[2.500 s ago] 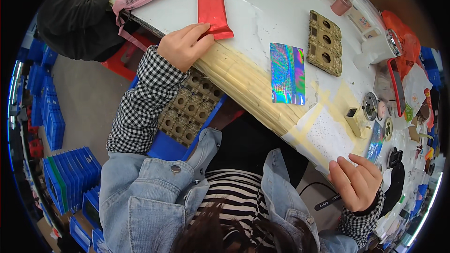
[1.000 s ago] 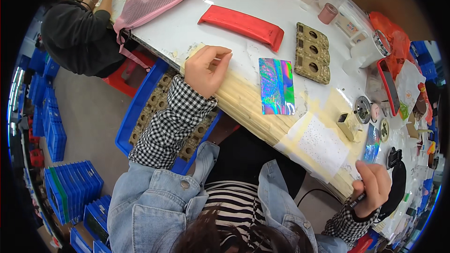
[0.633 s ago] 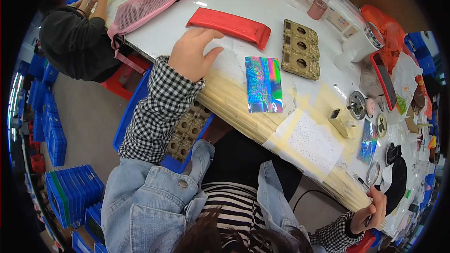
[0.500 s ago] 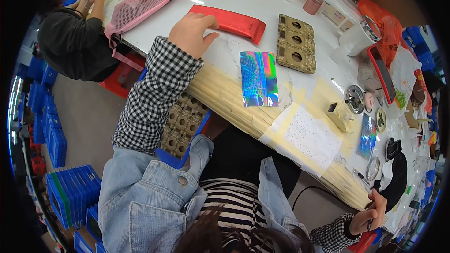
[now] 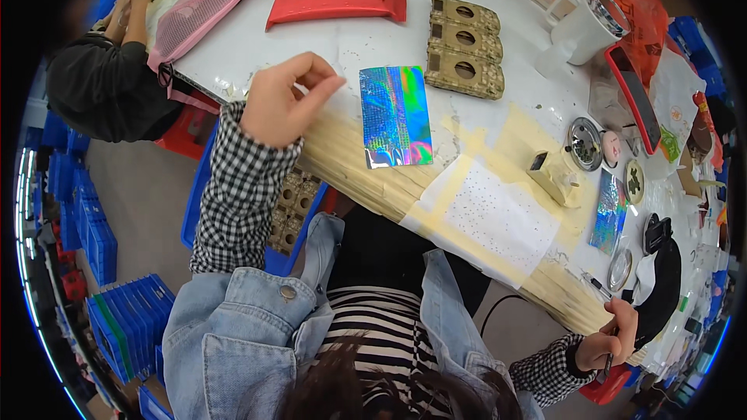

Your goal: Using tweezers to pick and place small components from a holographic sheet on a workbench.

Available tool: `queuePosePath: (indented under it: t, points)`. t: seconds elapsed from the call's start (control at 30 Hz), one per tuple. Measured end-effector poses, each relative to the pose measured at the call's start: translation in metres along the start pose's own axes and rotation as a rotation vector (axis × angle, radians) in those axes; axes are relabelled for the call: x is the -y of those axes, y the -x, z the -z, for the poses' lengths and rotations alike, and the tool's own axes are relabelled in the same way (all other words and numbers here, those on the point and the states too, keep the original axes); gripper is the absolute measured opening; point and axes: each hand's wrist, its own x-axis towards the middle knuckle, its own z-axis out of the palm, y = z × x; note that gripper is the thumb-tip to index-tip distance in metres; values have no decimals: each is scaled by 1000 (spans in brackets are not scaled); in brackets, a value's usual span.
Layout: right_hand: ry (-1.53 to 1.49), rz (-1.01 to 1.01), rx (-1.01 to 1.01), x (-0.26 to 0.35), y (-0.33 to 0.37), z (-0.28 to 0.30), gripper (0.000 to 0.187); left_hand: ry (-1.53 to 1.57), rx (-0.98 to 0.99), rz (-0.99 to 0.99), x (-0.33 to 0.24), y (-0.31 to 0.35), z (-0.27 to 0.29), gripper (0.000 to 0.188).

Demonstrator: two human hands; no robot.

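Your left hand (image 5: 282, 103): half-curled, holds nothing visible. Iridescent packet (image 5: 397, 117): lies just rightward on the table (image 5: 354, 43), long axis away from you. Your right hand (image 5: 604, 344): farther, grips a dark tool (image 5: 606, 367).

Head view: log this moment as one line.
left hand: by taped table edge, nearest holographic pouch | right hand: holding slim dark tool | red packet, camouflage-patterned three-hole casing: on table, untouched
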Motion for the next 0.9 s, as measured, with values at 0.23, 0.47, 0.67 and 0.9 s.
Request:
queuePosePath:
  t: [0.23, 0.47, 0.67, 0.9]
  points:
    - [-70, 25, 67, -4, -3, -14, 81, -20, 123, -212, -47, 32, -17, 26]
    - [-65, 2, -5, 15, -5, -18, 84, -65, 152, -311, -51, 39, -22, 30]
    - [-162, -1, -39, 17, 15, -32, 86, -263, -256, -93, -35, 46, -47, 40]
    - [-186, -20, -44, 15, 27, -25, 84, -512, -160, -78, -30, 19, -62, 80]
